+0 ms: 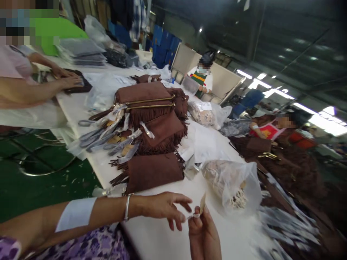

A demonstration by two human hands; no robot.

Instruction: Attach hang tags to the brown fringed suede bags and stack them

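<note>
My right hand (204,231) is closed at the lower middle, pinching a small tan tag (202,203) with a white string. Just left of it, my left hand (165,209), wearing a bracelet, has its fingers spread, the tips near the string (193,216). Whether they touch the string cannot be made out. Beyond my left hand lies a brown fringed pouch (154,171) on the white table (162,195). Further up are a stack of brown fringed bags with gold zips (146,94) and a bundle of grey straps with tags (108,139).
A clear plastic bag (230,180) with fringed contents sits right of my hands. Another filled plastic bag (203,113) lies further back. Brown bags (287,169) are heaped at the right. A person's hands (67,81) work on a dark item at the left; other people are beyond.
</note>
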